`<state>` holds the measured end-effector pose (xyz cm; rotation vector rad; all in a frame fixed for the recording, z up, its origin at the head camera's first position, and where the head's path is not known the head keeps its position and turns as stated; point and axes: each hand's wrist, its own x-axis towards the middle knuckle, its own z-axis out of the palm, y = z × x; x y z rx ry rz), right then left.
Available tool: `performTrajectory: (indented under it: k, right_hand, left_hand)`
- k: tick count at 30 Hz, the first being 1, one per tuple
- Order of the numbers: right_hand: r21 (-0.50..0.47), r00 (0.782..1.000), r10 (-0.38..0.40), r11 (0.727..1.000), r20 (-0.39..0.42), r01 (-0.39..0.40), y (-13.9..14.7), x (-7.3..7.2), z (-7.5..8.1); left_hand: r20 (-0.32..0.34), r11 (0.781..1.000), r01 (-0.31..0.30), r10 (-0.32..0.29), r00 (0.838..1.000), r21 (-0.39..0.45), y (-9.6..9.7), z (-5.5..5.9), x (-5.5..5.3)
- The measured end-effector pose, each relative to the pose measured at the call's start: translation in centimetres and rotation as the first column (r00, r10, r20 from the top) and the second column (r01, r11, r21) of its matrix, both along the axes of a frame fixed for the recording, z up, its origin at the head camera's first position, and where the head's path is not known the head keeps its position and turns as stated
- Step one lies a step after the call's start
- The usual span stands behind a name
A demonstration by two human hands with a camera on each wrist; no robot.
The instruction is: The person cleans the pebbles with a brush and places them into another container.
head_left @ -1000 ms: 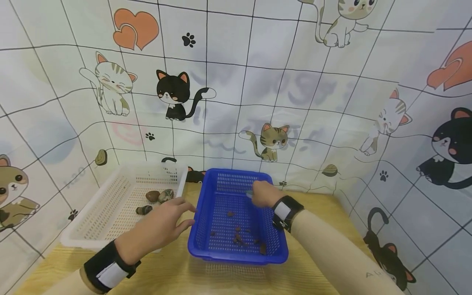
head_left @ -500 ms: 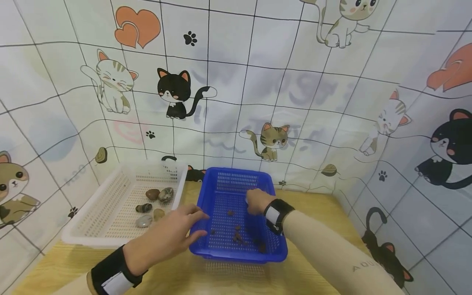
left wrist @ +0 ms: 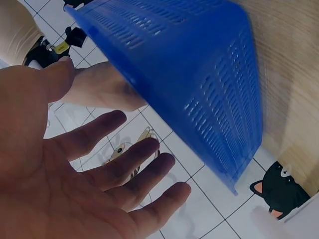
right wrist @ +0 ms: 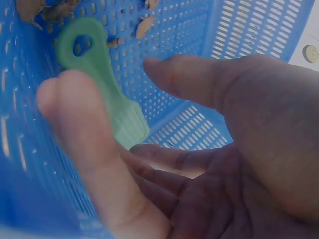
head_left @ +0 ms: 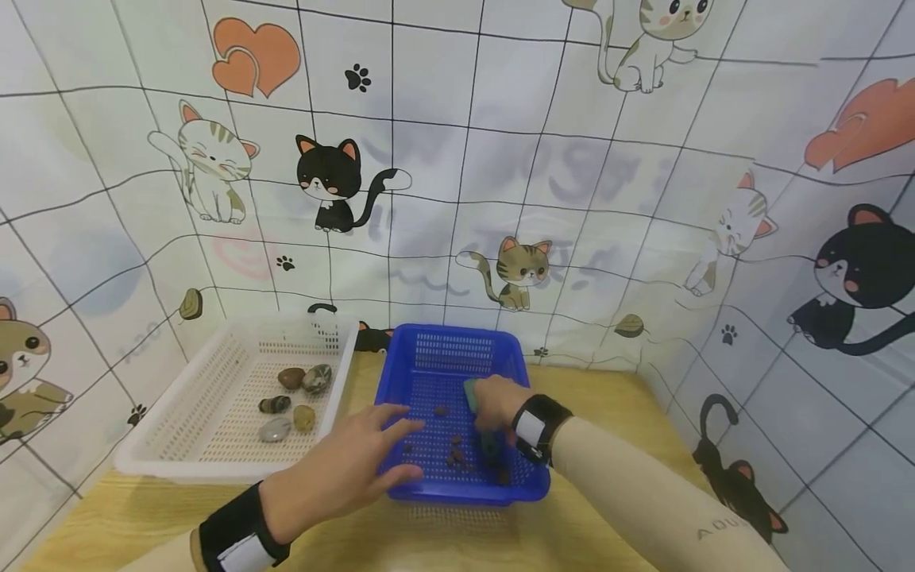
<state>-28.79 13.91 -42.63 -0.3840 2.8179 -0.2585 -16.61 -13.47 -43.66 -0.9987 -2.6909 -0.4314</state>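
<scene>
Inside the blue basket (head_left: 391, 381) my right hand (head_left: 500, 403) is over a small green plastic tool (right wrist: 89, 55). It has a rounded handle with a hole and a flat, widening end, like a toy shovel; fingers hide part of it. In the right wrist view the thumb is apart from the tool, and the index finger crosses in front of it. My left hand (head_left: 357, 453) is at the basket's left front rim, fingers spread and holding nothing. Several small brown pieces (head_left: 456, 457) lie on the basket floor.
To the left stands a white basket (head_left: 164, 397) with several stones, among them a brown one (head_left: 291, 378), a patterned one (head_left: 317, 379) and a pale grey one (head_left: 275, 430). Both baskets are on a wooden table (head_left: 593, 397) against a cat-print wall covering (head_left: 429, 159).
My right hand has come from the basket's right rear toward its middle and lower, and the green handle now shows beneath it. My left hand has shifted right, uncovering more stones.
</scene>
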Motion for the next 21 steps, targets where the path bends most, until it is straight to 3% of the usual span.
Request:
performTrajectory:
  k: [9, 14, 21]
  right_hand:
    - [-0.078, 0.991, 0.073, 0.994, -0.109, -0.082, 1.4, 0.5, 1.7]
    - [-0.101, 0.971, 0.106, 0.986, -0.214, -0.130, 2.8, 0.3, 1.4]
    - [-0.208, 0.956, 0.068, 0.969, -0.285, -0.131, 4.8, 0.5, 1.0]
  left_hand:
    - [0.002, 0.999, -0.024, 0.024, 1.000, 0.022, -0.2, -0.4, -0.3]
    - [0.002, 0.999, -0.040, 0.040, 0.999, 0.034, -0.6, -0.7, -0.7]
    - [0.035, 0.994, -0.109, 0.108, 0.993, 0.028, -1.4, -1.5, -1.1]
